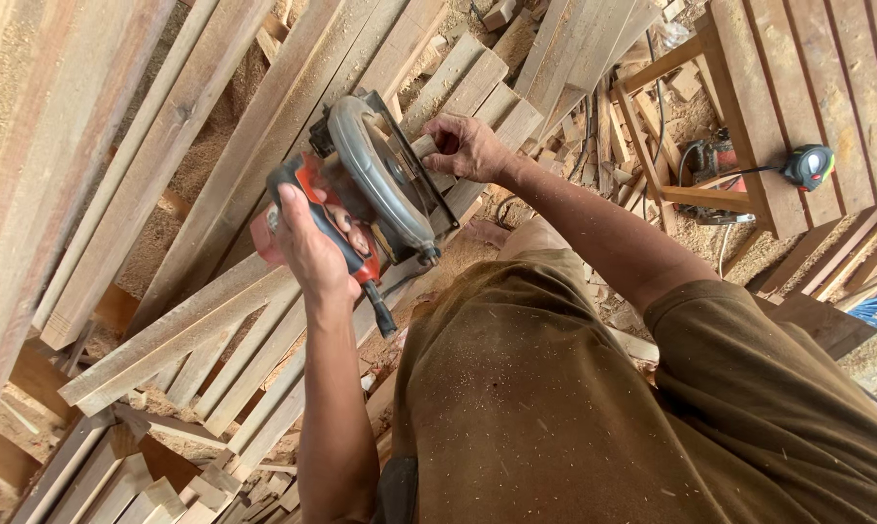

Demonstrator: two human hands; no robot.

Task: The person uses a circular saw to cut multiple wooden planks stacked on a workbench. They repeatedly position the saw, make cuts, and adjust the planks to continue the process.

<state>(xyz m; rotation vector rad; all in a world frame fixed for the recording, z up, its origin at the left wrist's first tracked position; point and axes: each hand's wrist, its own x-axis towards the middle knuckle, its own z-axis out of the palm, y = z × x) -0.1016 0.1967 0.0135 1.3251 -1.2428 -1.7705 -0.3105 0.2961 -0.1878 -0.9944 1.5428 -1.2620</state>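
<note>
My left hand (312,247) is closed around the red and black handle of a circular saw (375,180) with a grey blade guard. The saw rests on long wooden slats (477,87). Its black cord end hangs below my fist. My right hand (466,146) reaches across from the right. It pinches a small piece of wood (425,146) right beside the blade guard. My brown shirt, dusted with sawdust, fills the lower right.
Stacks of wooden slats (196,330) and sawdust lie all around. A slatted wooden frame (797,78) stands at the upper right, with a round black and green object (809,165), cables and another power tool (710,160) beside it. Offcuts (167,495) lie at the lower left.
</note>
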